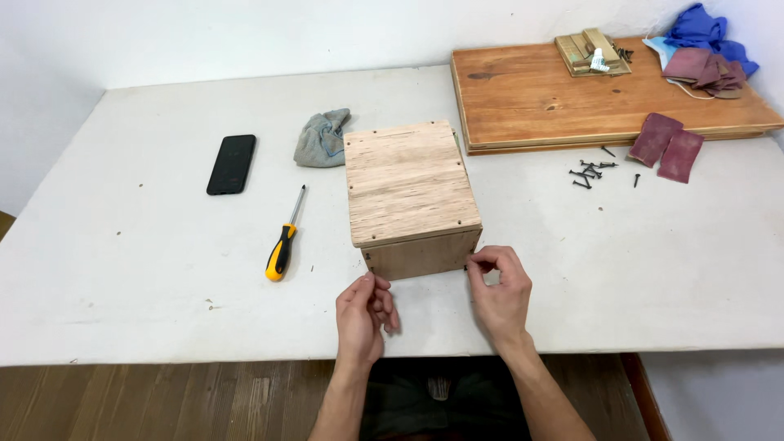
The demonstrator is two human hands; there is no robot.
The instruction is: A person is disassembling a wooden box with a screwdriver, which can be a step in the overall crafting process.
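**Two hands at the near face of a wooden box**

One white table [122, 269] carries everything, with a large varnished board [539, 98] lying at its far right. Near the middle, close to the front edge, stands the wooden box [408, 184], a cube of pale rough plywood with small screw heads along its top edges. It looks stiff and fairly weighty, not fragile, though the raw edges may splinter; the firmest hold would be on two opposite side walls, low down.

Both hands sit at the box's near bottom corners. The right hand [500, 290] has thumb and forefinger pinched together at the right corner, seemingly on a small dark screw, though that is too small to tell for sure. The left hand [365, 314] is loosely curled, fingertips just touching the left corner, clamped on nothing.

Smaller things lie apart: a black phone [232, 163], a grey rag [323, 137], a yellow-handled screwdriver [285, 238], sandpaper pieces [665, 147] and loose dark screws [592, 171].
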